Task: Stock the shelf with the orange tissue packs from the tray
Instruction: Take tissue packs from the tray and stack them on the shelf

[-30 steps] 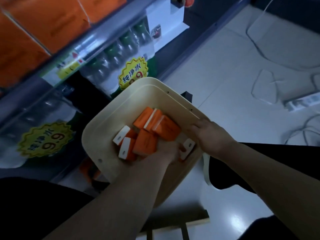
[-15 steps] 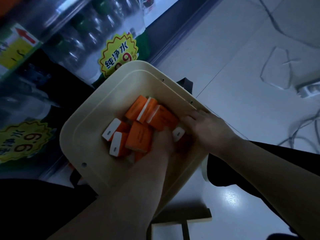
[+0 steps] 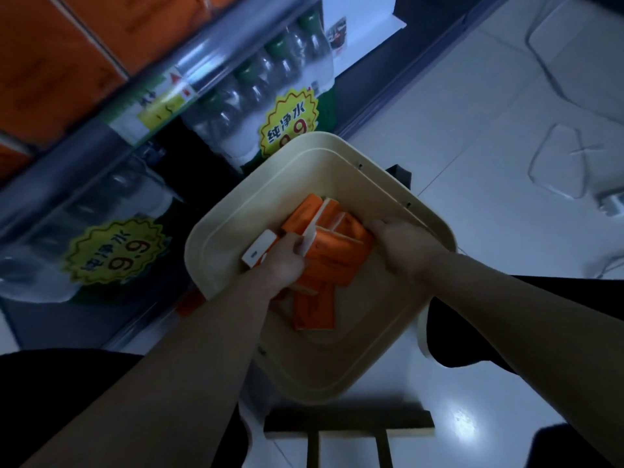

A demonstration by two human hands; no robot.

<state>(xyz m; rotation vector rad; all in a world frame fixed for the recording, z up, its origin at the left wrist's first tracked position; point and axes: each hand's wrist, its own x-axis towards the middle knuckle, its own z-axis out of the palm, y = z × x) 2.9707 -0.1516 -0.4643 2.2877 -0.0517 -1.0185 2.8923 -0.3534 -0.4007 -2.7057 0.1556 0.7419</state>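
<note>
A cream tray (image 3: 337,352) holds several orange tissue packs (image 3: 334,261) with white ends, bunched in a stack. My left hand (image 3: 283,261) grips the left side of the stack, fingers curled round the packs. From the right, my right hand (image 3: 401,244) clasps the same stack, its fingers curled over the packs' far ends. One pack (image 3: 314,312) lies flat on the tray floor below the stack. The shelf (image 3: 101,136) runs along the upper left, with large orange packages (image 3: 57,55) on it.
Shrink-wrapped water bottle packs (image 3: 256,96) with yellow price stickers (image 3: 290,126) stand under the shelf rail. A wooden stool edge (image 3: 347,425) shows under the tray. White cables (image 3: 557,157) and a power strip (image 3: 611,202) lie on the tiled floor at right.
Both hands have pressed the scattered packs together into one stack and raised it a little. The view has tilted up, so the shelf shows again.
</note>
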